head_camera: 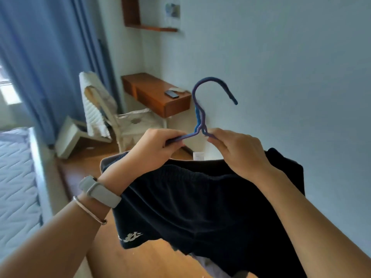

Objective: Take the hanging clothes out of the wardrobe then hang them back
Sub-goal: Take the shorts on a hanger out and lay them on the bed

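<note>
Both hands are on the blue hanger (200, 117) up in mid-air near the wall, left hand (158, 145) curled round the left shoulder, right hand (239, 153) pinching just right of the neck. The dark shorts (200, 203) draped below look soft, light and floppy with a ribbed elastic waistband. The hanger looks like thin coated wire, probably a bit bendy, so I'd hold near the neck.

Our left hand (158, 145) and right hand (239, 155) flank the hanger (200, 125), shorts (200, 207) below; behind, a chair (112, 117) stands left of the worktop (152, 91), bed (16, 177) far left.
</note>
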Available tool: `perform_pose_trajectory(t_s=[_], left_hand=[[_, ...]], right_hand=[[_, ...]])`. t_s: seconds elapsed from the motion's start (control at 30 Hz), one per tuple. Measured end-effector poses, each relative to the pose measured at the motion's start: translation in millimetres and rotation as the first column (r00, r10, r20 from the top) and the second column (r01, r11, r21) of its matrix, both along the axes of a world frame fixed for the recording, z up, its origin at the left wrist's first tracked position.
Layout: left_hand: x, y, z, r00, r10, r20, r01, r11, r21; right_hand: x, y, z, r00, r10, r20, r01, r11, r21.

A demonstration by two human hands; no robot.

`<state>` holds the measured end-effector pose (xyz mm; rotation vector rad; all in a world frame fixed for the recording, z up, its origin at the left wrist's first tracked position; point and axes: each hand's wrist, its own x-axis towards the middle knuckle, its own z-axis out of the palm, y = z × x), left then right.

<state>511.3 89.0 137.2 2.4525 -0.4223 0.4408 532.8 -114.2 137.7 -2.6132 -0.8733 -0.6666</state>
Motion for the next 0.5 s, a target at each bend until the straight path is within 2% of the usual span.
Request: perform_pose_trajectory(t_s=[0.1,0.17,0.33,0.5], left_hand=[[8,26,2,0.992,0.124,0.015,-0.124,0.992,0.004],[15,52,0,0.978,0.208,-0.031,-0.207,0.978,0.029],[45,130,-21,0.909,0.391,-0.142,-0.377,0.919,0.114],[86,210,-41,0.835,0.53,-0.148,-0.546,0.831,-0.109]], right_hand=[[39,24,0,0.992,0.103,0.071,-0.107,0.993,0.051],[63,48,-1,0.981,0.177,0.075,-0.182,0.98,0.079],[129,131,-17,0.922,0.376,-0.091,-0.363,0.923,0.128],[209,238,-31,0.836,0.507,-0.208,-0.481,0.861,0.165]])
